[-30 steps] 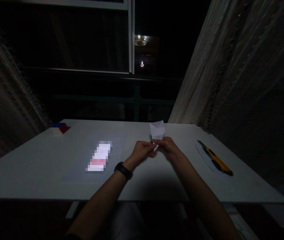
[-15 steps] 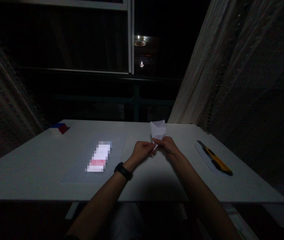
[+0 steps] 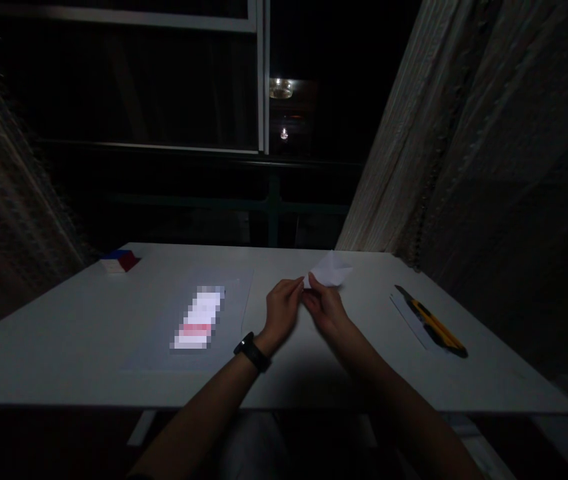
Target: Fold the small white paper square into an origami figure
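Observation:
A folded piece of white paper (image 3: pixel 333 270) is held over the white table (image 3: pixel 89 333), tilted so its wide end points up and to the right. My left hand (image 3: pixel 283 303), with a dark watch (image 3: pixel 253 351) on the wrist, pinches the narrow lower-left tip between thumb and fingers. Close beside it, my right hand (image 3: pixel 325 303) grips the same paper, thumb on top near the narrow end. The fingers underneath are partly hidden, and the dim light hides the finer creases.
Left of my hands a lit phone (image 3: pixel 198 318) with a blurred screen lies on a pale sheet (image 3: pixel 151 353). A blue, red and white cube (image 3: pixel 118 261) sits far left. On the right a yellow-black utility knife (image 3: pixel 431 322) rests over white paper (image 3: pixel 409 320). Curtains (image 3: pixel 389 147) hang behind.
The folded paper has turned from upright to leaning right, its wide end swinging right and down. Both hands have turned with it, and the left fingers now point more upward.

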Available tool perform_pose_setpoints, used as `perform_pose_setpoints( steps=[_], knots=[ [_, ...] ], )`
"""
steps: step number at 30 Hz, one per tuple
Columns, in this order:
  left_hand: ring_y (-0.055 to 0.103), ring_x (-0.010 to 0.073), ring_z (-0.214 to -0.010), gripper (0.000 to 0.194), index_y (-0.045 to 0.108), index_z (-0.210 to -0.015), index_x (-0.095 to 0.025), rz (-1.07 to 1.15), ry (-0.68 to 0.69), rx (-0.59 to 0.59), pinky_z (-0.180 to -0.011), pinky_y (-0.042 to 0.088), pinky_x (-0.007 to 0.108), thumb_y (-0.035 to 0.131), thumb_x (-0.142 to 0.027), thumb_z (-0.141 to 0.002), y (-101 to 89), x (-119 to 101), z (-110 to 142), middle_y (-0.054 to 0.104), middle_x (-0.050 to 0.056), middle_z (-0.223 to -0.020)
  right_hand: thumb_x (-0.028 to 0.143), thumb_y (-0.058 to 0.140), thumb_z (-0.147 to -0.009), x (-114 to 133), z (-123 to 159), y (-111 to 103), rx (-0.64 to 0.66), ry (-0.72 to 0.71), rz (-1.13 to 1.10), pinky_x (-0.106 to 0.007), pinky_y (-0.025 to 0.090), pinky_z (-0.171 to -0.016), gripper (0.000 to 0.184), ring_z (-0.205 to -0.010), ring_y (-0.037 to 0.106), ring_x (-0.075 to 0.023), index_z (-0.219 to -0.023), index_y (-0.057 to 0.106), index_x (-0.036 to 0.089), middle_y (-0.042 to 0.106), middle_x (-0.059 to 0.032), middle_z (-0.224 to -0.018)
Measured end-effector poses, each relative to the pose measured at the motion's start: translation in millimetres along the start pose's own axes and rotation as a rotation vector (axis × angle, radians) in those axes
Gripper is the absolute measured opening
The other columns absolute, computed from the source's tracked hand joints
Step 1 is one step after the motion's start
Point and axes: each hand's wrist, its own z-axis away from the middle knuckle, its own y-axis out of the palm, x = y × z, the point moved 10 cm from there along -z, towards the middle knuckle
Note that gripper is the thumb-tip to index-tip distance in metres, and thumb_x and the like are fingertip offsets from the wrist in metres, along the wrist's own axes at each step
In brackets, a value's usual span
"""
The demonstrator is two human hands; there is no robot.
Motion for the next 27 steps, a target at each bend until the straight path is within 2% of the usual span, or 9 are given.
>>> perform_pose_setpoints(
  steps=[6, 13, 18, 23, 27],
  knots=[
    [0.061, 0.0150, -0.083, 0.024, 0.067, -0.098, -0.019, 0.014, 0.009, -0.086, -0.078, 0.048, 0.028, 0.052, -0.029, -0.082, -8.8, -2.7, 0.4, 0.066, 0.006, -0.090, 0.024, 0.076, -0.059, -3.3, 6.0, 14.5, 0.055, -0.019, -0.092, -0.021, 0.052, -0.059, 0.026, -0.062, 0.060, -0.0109, -0.075, 0.057, 0.019, 0.063, 0.0019, -0.068],
    [0.064, 0.0162, -0.081, 0.021, 0.070, -0.090, -0.020, 0.050, -0.028, -0.162, -0.076, 0.050, 0.029, 0.056, -0.030, -0.079, -18.0, -2.1, 2.4, 0.069, 0.005, -0.089, 0.028, 0.075, -0.062, -3.1, 15.0, 24.6, 0.067, -0.038, -0.127, -0.019, 0.050, -0.055, 0.024, -0.057, 0.058, -0.0093, -0.073, 0.056, 0.017, 0.062, 0.0022, -0.063],
    [0.065, 0.0164, -0.081, 0.020, 0.070, -0.091, -0.021, 0.048, 0.000, -0.185, -0.075, 0.052, 0.029, 0.058, -0.029, -0.078, -20.8, -3.4, 3.1, 0.070, 0.004, -0.090, 0.028, 0.073, -0.064, -2.4, 15.5, 27.1, 0.066, -0.058, -0.119, -0.019, 0.051, -0.056, 0.023, -0.057, 0.059, -0.0100, -0.074, 0.055, 0.018, 0.062, 0.0018, -0.064],
    [0.065, 0.0157, -0.080, 0.017, 0.070, -0.088, -0.021, -0.002, 0.065, -0.185, -0.075, 0.052, 0.028, 0.058, -0.026, -0.077, -22.4, -12.3, 2.9, 0.070, 0.003, -0.088, 0.026, 0.073, -0.065, -6.4, 15.0, 25.3, 0.051, -0.021, -0.158, -0.017, 0.050, -0.054, 0.021, -0.055, 0.059, -0.0087, -0.074, 0.056, 0.018, 0.061, 0.0027, -0.063],
    [0.065, 0.0158, -0.080, 0.017, 0.070, -0.088, -0.021, -0.019, 0.060, -0.188, -0.076, 0.052, 0.029, 0.058, -0.027, -0.078, -22.6, -12.4, 3.1, 0.070, 0.003, -0.088, 0.024, 0.073, -0.064, -5.9, 16.3, 25.9, 0.046, -0.012, -0.207, -0.018, 0.050, -0.055, 0.021, -0.058, 0.059, -0.0091, -0.076, 0.057, 0.018, 0.062, 0.0023, -0.065]
  ],
)
